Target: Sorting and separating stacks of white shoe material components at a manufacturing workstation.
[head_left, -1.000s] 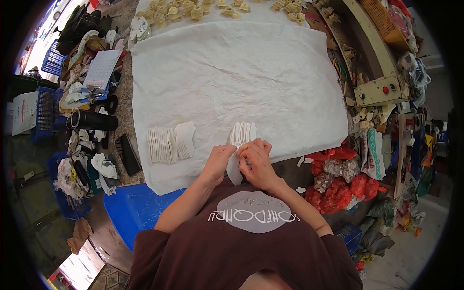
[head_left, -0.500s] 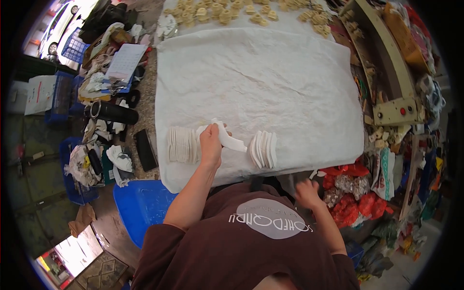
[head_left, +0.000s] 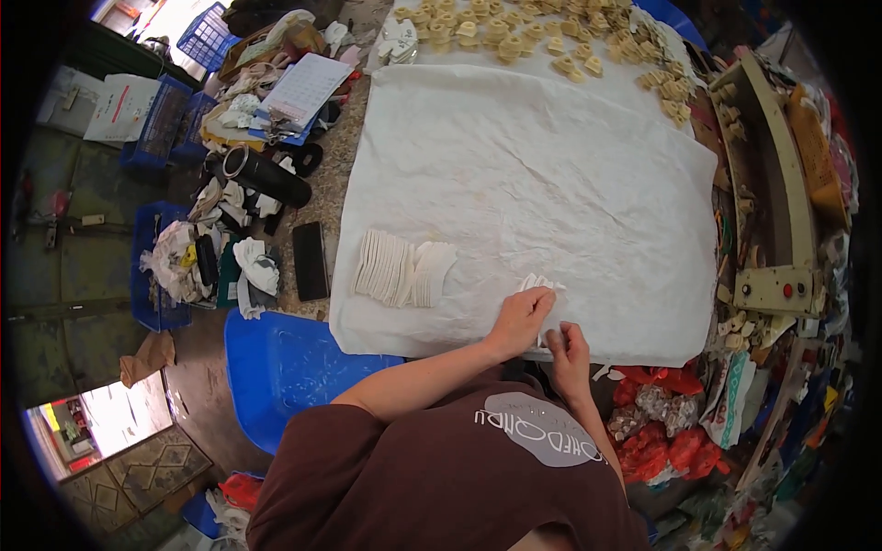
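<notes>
My left hand [head_left: 522,323] is closed over a small stack of white, curved strip-like pieces [head_left: 537,280] near the table's front edge; its fingers hide most of the stack. Just to its right and nearer my body is my right hand [head_left: 571,356], fingers curled by the near end of that stack. Whatever lies between those fingers is too small to make out. Further left, a longer row of the same white pieces [head_left: 386,266] stands packed side by side, its right end fanned out at an angle. Both groups rest on a wrinkled white cloth [head_left: 514,174].
Many cream-coloured moulded parts [head_left: 510,46] lie along the far edge. A dark phone [head_left: 310,262] and a black tumbler [head_left: 276,179] are on the left. A blue tub [head_left: 294,367] sits below the front left edge, red bags [head_left: 643,450] at front right, a metal frame [head_left: 781,184] on the right.
My left hand has moved right, from beside the long row to the smaller stack; the single strip it held is no longer distinct. My right hand came up to that stack. The view has shifted.
</notes>
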The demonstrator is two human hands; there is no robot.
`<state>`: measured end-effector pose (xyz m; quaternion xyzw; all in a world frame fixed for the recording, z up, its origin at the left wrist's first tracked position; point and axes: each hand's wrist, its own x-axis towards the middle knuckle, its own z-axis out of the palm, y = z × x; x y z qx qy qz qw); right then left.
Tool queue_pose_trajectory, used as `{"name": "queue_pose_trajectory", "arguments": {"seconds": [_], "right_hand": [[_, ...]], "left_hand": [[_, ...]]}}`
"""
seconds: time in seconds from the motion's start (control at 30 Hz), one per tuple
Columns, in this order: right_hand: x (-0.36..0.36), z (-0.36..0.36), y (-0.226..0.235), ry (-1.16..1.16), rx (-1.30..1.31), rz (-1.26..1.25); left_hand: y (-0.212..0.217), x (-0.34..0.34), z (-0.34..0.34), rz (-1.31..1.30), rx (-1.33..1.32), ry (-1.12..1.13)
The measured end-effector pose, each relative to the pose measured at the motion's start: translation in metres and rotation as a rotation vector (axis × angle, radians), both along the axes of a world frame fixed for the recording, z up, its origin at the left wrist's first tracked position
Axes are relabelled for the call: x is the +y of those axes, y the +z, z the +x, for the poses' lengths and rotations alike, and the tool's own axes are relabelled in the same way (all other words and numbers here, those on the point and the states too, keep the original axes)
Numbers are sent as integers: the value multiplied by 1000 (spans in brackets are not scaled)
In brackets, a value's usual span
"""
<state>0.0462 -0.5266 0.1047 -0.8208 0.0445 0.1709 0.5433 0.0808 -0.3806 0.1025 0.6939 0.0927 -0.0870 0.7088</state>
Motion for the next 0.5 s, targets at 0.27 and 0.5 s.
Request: {"name": "queue_pose_trajectory", "arguments": {"seconds": [0.27,0.5], "right_hand": [[-40,9,-90,-270,238,131],[-21,6,-110,7,-154,-516]], "left_hand": [[-77,113,-9,1436,-227,82],[-92,123,-8,1482,-262,87]]}}
